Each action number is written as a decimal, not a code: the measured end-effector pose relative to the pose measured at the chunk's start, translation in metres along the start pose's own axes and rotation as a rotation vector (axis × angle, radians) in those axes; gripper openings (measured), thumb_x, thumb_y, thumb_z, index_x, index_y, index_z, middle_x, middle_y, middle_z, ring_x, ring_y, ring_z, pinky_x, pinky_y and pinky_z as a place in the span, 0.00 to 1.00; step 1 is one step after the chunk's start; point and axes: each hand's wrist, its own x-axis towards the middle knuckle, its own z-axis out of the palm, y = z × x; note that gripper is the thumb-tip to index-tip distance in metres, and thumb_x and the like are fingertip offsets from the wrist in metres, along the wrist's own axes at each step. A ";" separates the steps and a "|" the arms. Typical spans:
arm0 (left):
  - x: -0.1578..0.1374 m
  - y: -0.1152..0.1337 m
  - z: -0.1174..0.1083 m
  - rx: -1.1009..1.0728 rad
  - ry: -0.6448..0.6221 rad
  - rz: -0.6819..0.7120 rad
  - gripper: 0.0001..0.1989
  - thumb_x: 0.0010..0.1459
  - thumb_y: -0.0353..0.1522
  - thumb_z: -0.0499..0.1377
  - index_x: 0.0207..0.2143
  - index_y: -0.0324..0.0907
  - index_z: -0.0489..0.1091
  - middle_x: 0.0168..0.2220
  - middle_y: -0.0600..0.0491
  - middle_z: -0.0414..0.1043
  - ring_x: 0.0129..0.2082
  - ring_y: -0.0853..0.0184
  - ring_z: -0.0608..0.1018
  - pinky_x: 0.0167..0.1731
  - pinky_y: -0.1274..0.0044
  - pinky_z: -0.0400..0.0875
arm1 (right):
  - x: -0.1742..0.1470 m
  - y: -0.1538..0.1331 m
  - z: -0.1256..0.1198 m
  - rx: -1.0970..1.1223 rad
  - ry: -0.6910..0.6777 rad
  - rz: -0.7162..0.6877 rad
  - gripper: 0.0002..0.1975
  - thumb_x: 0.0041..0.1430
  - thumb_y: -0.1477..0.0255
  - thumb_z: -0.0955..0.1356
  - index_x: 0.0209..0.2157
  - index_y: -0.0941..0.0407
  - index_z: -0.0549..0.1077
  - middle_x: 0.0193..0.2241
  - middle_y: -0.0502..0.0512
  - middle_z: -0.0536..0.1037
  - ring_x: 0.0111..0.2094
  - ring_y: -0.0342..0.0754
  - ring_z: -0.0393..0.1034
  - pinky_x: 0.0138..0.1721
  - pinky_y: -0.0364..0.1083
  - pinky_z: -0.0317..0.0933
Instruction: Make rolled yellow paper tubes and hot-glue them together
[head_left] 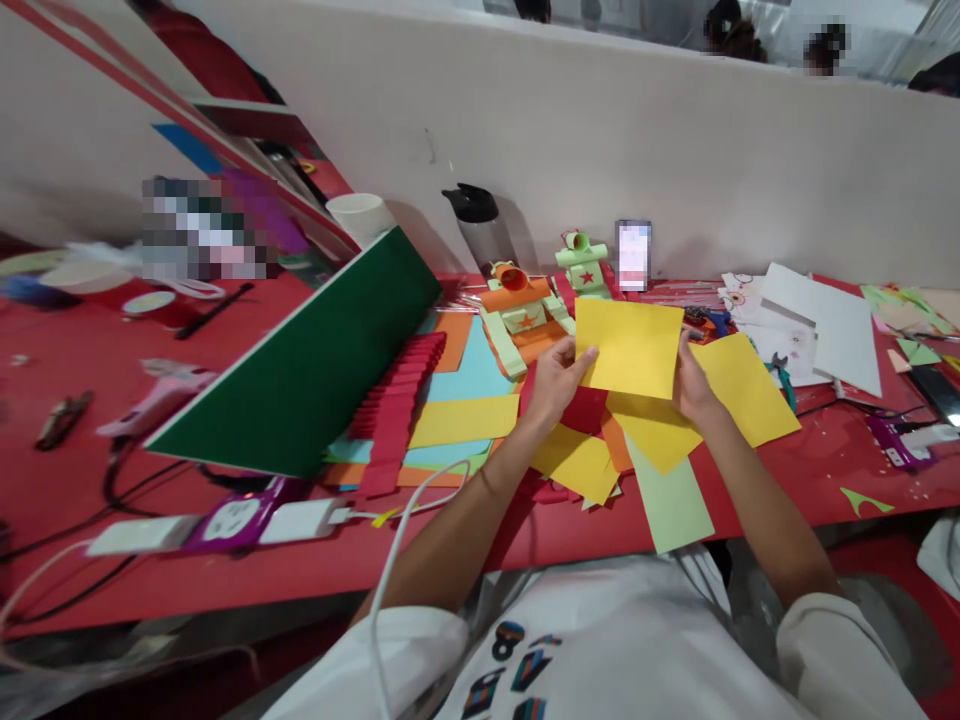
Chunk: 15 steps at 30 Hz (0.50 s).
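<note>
A square sheet of yellow paper (628, 345) is held up off the table between my two hands. My left hand (556, 378) grips its left edge, thumb on the front face. At the right edge, my right hand (694, 385) is closed on the same sheet, its fingers partly hidden behind it. Below lie more yellow sheets (576, 462), one of them by my right wrist (746, 390), and a pale green sheet (670, 500). Behind the held sheet stand two folded paper figures, one orange and green (521, 310), one light green with a red star (583, 270).
A tilted green board (300, 380) stands left of folded red paper strips (401, 400). A bottle (484, 230) and a lit phone (634, 256) are against the wall. Teal pliers (782, 380) and white card (825, 330) lie right. Power strips and cables cross the red table (292, 570).
</note>
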 end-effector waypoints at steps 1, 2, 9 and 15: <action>0.001 0.000 -0.001 -0.023 -0.002 -0.020 0.17 0.58 0.48 0.70 0.37 0.44 0.76 0.35 0.53 0.79 0.35 0.63 0.79 0.39 0.72 0.75 | 0.002 -0.003 -0.002 0.050 0.018 0.003 0.44 0.64 0.32 0.55 0.51 0.54 0.77 0.46 0.65 0.85 0.55 0.62 0.79 0.56 0.61 0.72; 0.001 0.000 -0.001 -0.037 -0.002 -0.031 0.17 0.58 0.47 0.70 0.38 0.43 0.76 0.36 0.53 0.80 0.36 0.63 0.79 0.40 0.71 0.75 | 0.004 -0.005 -0.004 0.082 0.035 -0.003 0.47 0.62 0.30 0.54 0.53 0.54 0.76 0.48 0.65 0.85 0.58 0.62 0.78 0.58 0.61 0.71; -0.005 0.001 0.005 -0.079 -0.047 -0.082 0.18 0.57 0.47 0.71 0.40 0.44 0.77 0.40 0.51 0.83 0.41 0.59 0.83 0.46 0.68 0.77 | 0.000 -0.003 -0.004 -0.028 0.106 -0.045 0.36 0.52 0.44 0.77 0.54 0.54 0.77 0.52 0.63 0.84 0.52 0.61 0.80 0.53 0.58 0.75; -0.002 -0.012 0.004 -0.132 0.003 -0.101 0.18 0.54 0.46 0.73 0.39 0.44 0.76 0.39 0.51 0.83 0.41 0.59 0.83 0.48 0.68 0.78 | -0.001 -0.010 -0.005 0.027 0.078 -0.075 0.28 0.53 0.49 0.77 0.48 0.53 0.80 0.48 0.59 0.86 0.49 0.59 0.81 0.49 0.56 0.76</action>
